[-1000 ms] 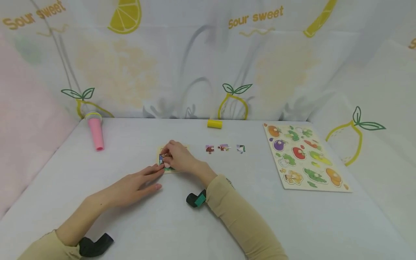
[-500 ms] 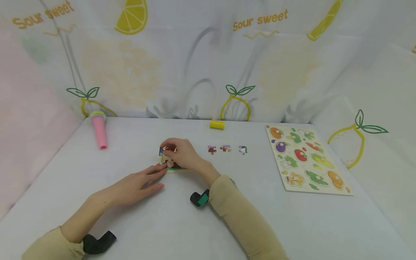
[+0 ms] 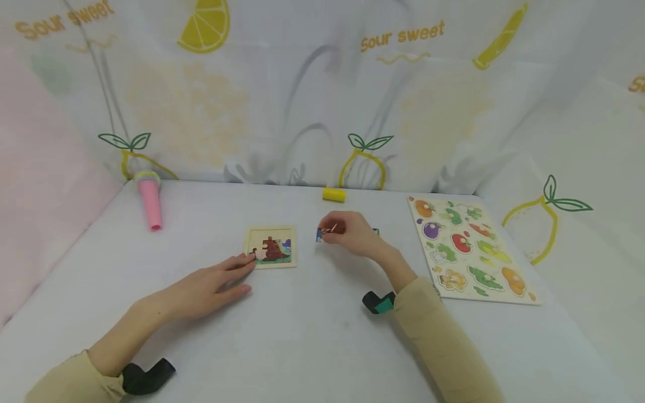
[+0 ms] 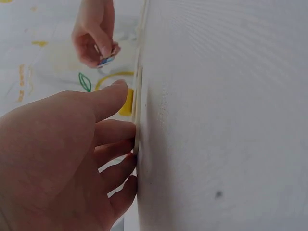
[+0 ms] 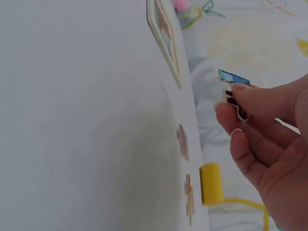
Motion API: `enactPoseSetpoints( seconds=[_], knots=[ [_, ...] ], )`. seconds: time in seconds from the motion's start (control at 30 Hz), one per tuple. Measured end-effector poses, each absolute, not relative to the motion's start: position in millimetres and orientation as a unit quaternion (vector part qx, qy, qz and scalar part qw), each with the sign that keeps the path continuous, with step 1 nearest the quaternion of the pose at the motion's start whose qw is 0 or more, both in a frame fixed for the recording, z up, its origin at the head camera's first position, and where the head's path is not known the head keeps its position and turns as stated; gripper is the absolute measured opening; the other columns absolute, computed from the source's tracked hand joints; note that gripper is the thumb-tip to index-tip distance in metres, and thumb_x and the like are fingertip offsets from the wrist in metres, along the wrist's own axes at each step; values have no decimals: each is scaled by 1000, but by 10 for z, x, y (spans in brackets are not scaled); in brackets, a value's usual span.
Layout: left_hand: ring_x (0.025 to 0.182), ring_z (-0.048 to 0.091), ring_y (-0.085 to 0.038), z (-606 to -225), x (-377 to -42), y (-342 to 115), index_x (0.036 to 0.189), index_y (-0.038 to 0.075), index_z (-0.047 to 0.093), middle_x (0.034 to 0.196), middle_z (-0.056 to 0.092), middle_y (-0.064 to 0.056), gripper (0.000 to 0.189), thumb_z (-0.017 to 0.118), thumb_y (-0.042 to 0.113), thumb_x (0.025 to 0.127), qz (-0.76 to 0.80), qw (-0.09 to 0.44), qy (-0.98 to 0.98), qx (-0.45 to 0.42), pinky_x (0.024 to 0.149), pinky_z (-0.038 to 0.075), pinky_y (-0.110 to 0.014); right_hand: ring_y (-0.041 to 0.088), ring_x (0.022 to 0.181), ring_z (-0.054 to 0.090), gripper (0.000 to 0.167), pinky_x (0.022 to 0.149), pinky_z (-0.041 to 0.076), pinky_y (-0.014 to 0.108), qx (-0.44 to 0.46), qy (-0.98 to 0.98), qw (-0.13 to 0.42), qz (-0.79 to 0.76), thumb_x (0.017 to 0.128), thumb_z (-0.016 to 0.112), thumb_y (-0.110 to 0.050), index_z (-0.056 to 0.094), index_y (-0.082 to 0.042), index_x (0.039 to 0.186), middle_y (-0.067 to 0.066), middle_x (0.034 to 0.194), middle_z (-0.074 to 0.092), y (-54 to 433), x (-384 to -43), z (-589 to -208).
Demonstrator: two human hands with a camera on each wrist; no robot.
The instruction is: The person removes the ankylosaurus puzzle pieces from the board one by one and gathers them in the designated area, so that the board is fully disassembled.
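Note:
A square wooden puzzle tray (image 3: 271, 228), partly filled with pieces forming a brown animal picture, lies left of centre on the table. My left hand (image 3: 214, 288) rests with fairly straight fingers at its lower left corner. To the right, above the table, my right hand (image 3: 355, 234) pinches a blue and dark puzzle piece (image 5: 235, 78) between thumb and fingers. Loose puzzle pieces (image 5: 183, 142) lie on the table beneath that hand in the right wrist view. In the head view the right hand mostly covers them; only a green edge shows.
A yellow cylinder (image 3: 334, 195) lies near the back edge of the table. The vegetable peg board (image 3: 504, 298) is at the right, and a pink toy microphone (image 3: 150, 204) at the back left. Black wrist mounts (image 3: 149, 377) sit on both wrists.
My right hand has lifted a puzzle piece out of the tray and carried it right, over the loose pieces. The tray is uncovered. My left hand stays at the tray's corner.

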State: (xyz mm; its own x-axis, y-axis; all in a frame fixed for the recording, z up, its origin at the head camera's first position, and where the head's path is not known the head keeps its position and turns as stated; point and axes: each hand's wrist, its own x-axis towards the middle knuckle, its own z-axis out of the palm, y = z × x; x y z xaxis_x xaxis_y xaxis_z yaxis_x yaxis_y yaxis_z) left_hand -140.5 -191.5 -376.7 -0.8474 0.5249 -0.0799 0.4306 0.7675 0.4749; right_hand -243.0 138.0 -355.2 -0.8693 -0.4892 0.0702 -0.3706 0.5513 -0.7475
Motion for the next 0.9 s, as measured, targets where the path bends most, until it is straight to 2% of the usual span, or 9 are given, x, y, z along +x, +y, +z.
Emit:
enactPoseSetpoints(
  seconds=[0.2,0.37,0.53,0.9],
  knots=[
    [146,33,-40,-3729,-1393,-1949,151,13,45,161,34,-12,67,48,56,101,223,102,936,253,111,34,-62,18,81,59,20,71,51,27,-230,891,91,-381,91,74,-12,71,-12,110,4,97,68,1633,-2413,-3613],
    [148,30,-38,-3742,-1408,-1909,152,12,44,162,32,-10,67,48,56,101,228,107,932,262,112,34,-61,18,76,57,12,67,49,27,-241,893,108,-363,88,76,-9,71,-11,99,3,89,67,1681,-2402,-3623],
    [148,30,-39,-3751,-1418,-1895,152,11,44,162,31,-11,68,48,56,101,226,111,931,263,112,33,-61,15,77,57,10,70,50,26,-249,890,139,-356,87,77,-8,68,-10,92,2,85,65,1677,-2412,-3683],
    [148,30,-37,-3792,-1429,-1900,152,12,44,163,31,-9,67,48,55,101,223,109,934,259,113,34,-60,16,80,55,11,73,47,26,-237,913,101,-318,85,80,-12,69,-11,87,0,83,64,1631,-2378,-3688]
  ],
)
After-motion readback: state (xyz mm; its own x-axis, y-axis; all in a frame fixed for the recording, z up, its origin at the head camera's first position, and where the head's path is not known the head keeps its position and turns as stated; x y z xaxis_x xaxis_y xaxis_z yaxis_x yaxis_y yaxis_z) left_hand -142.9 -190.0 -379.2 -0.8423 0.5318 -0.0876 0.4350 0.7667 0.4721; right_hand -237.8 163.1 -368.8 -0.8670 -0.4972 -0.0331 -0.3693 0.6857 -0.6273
